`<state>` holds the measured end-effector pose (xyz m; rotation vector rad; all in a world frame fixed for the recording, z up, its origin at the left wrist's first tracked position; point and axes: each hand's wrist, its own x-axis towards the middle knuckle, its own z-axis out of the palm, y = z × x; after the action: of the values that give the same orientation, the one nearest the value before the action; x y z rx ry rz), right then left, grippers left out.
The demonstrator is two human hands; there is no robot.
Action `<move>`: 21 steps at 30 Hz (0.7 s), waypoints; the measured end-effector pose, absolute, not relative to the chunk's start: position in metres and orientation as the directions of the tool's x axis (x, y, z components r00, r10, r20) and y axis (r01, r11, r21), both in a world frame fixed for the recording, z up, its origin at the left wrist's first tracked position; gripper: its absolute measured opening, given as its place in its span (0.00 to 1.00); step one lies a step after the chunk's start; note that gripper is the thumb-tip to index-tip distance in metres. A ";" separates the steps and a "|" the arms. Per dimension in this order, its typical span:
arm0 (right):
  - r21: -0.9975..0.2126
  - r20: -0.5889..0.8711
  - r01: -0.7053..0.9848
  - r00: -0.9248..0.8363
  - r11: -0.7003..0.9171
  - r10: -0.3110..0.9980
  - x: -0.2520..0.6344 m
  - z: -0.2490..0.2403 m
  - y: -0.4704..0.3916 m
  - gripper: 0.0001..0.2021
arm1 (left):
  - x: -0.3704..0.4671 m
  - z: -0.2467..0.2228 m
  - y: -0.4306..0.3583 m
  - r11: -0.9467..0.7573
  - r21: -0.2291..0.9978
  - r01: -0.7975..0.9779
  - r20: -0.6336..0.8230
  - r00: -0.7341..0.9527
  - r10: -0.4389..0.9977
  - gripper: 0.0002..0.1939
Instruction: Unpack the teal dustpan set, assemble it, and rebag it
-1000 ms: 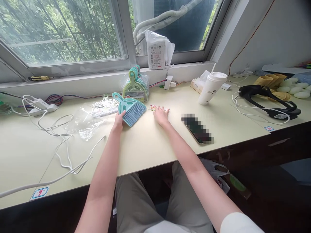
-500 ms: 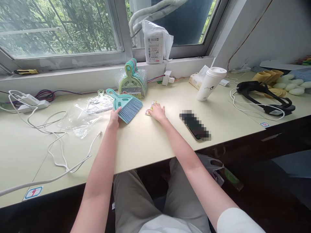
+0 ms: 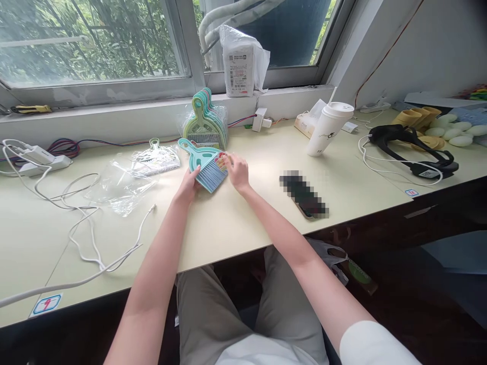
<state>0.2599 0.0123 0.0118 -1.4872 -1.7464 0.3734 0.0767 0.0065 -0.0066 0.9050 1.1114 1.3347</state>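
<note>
Here's the left hand [image 3: 189,185] pinching the near corner of a small teal plastic hand brush with pale blue bristles [image 3: 207,164], which lies flat on the pale cream table [image 3: 243,223], handle pointing away toward the window. The right hand [image 3: 238,171] sits at the bristle edge, fingers curled round a small colourful printed card [image 3: 221,160] in red and yellow, pressing it right against the brush head. Both hands are narrowed in light pinches, neither spread wide. Judging by how things lie, the step in hand is marrying the card to the brush, lining the two up as one set. Just behind stands a stack of green and teal plastic dustpans in clear wrapping [image 3: 206,124], leaning near the sill, and to the left lie a crumpled clear plastic bag [image 3: 119,186] and a clear-wrapped flat packet [image 3: 157,158], well within reach. The next move, I'd say, calls for holding card and brush together without the card slipping off the bristles, the left hand steadying while the right squares the edge; a loose grip could let the card slide. Off to the right, apart from the work, a white lidded paper cup with a straw [image 3: 328,128] and a dark phone lying flat [image 3: 303,194]; white cables [image 3: 81,223] trail across the left of the table.
</note>
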 end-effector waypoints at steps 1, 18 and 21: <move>-0.631 0.373 0.715 -0.062 0.302 0.926 0.253 0.010 0.007 0.24 | 0.080 -0.005 0.004 0.066 0.956 -0.286 -0.079 -0.034 0.996 0.21; -0.503 0.284 0.808 -0.183 0.309 0.941 0.231 0.005 -0.012 0.26 | 0.078 0.007 0.000 0.003 0.918 -0.396 -0.043 -0.092 0.995 0.22; -0.606 0.271 0.763 -0.066 0.224 0.960 0.232 0.008 -0.011 0.29 | 0.074 0.008 0.000 -0.021 0.918 -0.396 -0.026 -0.113 0.993 0.24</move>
<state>0.2323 -0.0111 0.0079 -1.5866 -1.8758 0.4043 0.0741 -0.0001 0.0084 0.8433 0.9823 1.4565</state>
